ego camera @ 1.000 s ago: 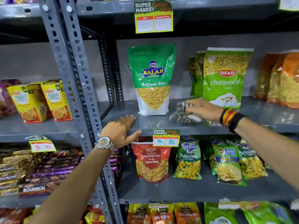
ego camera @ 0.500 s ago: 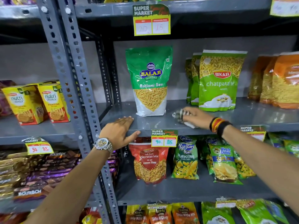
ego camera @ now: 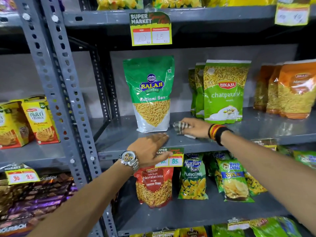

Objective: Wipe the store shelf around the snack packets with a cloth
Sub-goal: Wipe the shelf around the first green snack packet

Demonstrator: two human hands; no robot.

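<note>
A grey metal shelf (ego camera: pixel 266 129) carries a green Balaji Ratlami Sev packet (ego camera: pixel 150 93) standing upright, with green Bikaji Chatpata packets (ego camera: pixel 224 89) to its right. My right hand (ego camera: pixel 195 127) presses a checked cloth (ego camera: pixel 179 127) flat on the shelf in the gap between those packets, just right of the Balaji packet's base. My left hand (ego camera: pixel 150 149) lies flat on the shelf's front edge below the Balaji packet, fingers spread, thumb over the price tag (ego camera: pixel 174 159). It holds nothing.
Orange snack packets (ego camera: pixel 290 89) stand at the shelf's far right. A perforated grey upright (ego camera: pixel 56 86) divides this bay from biscuit boxes (ego camera: pixel 39 120) on the left. Below hang Navratan Mix (ego camera: pixel 154 187), Puffcorn (ego camera: pixel 193 180) and chips packets (ego camera: pixel 234 182).
My right hand has slid the cloth leftward along the shelf, from in front of the Bikaji packets toward the Balaji packet. My left hand has shifted right along the front edge onto the price tag.
</note>
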